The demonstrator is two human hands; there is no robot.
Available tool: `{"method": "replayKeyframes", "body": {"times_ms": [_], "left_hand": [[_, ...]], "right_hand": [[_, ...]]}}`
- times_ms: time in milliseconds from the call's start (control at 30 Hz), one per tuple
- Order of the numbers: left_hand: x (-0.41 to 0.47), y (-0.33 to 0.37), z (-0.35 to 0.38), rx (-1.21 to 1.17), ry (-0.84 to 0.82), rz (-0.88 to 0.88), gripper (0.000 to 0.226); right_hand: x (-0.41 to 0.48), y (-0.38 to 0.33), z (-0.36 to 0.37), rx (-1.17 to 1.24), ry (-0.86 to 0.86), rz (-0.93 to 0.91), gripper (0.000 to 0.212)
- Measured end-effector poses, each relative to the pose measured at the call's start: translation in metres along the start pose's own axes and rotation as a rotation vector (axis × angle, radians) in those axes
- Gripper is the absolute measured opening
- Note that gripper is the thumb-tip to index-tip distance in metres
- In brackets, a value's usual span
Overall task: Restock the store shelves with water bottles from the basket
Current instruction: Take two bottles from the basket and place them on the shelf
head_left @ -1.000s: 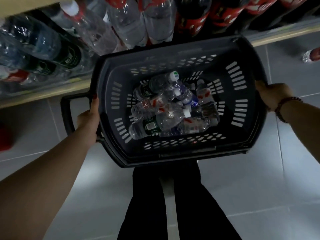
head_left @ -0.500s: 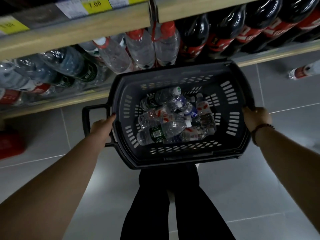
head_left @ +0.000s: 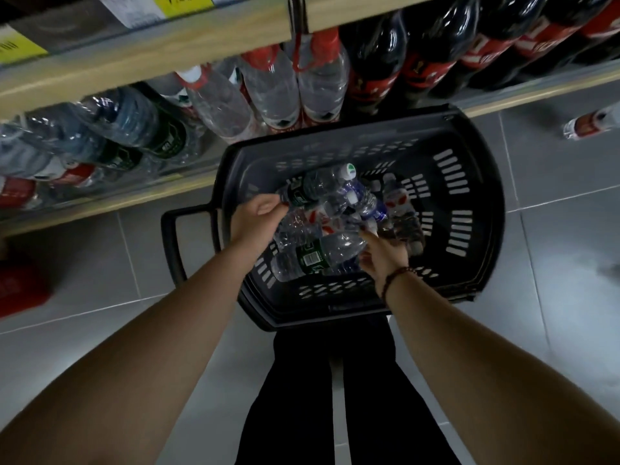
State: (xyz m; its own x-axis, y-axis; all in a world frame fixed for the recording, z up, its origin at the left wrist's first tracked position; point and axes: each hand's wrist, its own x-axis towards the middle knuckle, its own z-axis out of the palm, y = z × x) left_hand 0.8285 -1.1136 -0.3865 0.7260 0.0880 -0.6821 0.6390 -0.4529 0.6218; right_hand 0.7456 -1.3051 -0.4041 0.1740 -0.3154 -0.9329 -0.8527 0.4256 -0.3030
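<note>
Reaching into the basket (head_left: 469,182) at the middle of the frame, both hands are down among the bottles (head_left: 365,204) heaped in its bottom. The left hand (head_left: 258,219) comes in over the basket's left rim with its fingers curled, their tips at the base end of the upper bottle (head_left: 315,187), a clear one with a dark green label and a white cap that lies across the top of the heap. Blur there hides whether the fingers actually hold it. The right hand (head_left: 382,253), a bead bracelet (head_left: 397,278) on its wrist, lies loosely spread over the neck end of the lower bottle (head_left: 312,260), which also has a green label and lies along the basket's lower wall. Its forefinger points up toward the white caps in the heap. Other bottles there carry red or blue labels.

The basket's handle (head_left: 174,243) juts out to the left over the grey tiled floor (head_left: 553,250). Black trousers (head_left: 335,397) fill the lower middle. Across the top of the frame runs the shelf (head_left: 151,196): clear water bottles (head_left: 268,92) from the left to the middle, dark cola bottles (head_left: 436,52) with red labels to the right. Price tags (head_left: 183,0) are on a shelf edge at upper left. One bottle (head_left: 590,124) lies on the floor at upper right, and a red box (head_left: 20,286) is at the left edge.
</note>
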Motion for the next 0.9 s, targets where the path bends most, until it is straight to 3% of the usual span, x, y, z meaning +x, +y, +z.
{"method": "replayKeyframes", "body": {"times_ms": [167,267,333,433,633,733,900], "left_hand": [[0.047,-0.020,0.037,0.210,-0.144,0.119,0.048],[0.080,-0.027,0.056,0.358,-0.154,0.188,0.060],[0.100,-0.034,0.069,0.388,-0.194,0.224,0.066],[0.129,-0.047,0.103,0.424,-0.192,0.313,0.068],[0.130,-0.053,0.114,0.547,0.018,0.543,0.075],[0.125,-0.053,0.120,0.650,0.157,0.599,0.077],[0.130,-0.052,0.129,0.686,0.198,0.620,0.076]], "right_hand": [[0.032,0.030,0.033,0.146,0.003,0.253,0.078],[0.046,0.046,0.050,0.153,0.005,0.255,0.119],[0.056,0.055,0.058,0.164,0.031,0.235,0.131],[0.088,0.073,0.061,0.221,0.098,0.206,0.130],[0.078,0.072,0.070,0.351,0.153,0.082,0.110],[0.070,0.069,0.065,0.377,0.163,-0.013,0.092],[0.072,0.045,0.037,0.290,0.065,-0.196,0.056]]}}
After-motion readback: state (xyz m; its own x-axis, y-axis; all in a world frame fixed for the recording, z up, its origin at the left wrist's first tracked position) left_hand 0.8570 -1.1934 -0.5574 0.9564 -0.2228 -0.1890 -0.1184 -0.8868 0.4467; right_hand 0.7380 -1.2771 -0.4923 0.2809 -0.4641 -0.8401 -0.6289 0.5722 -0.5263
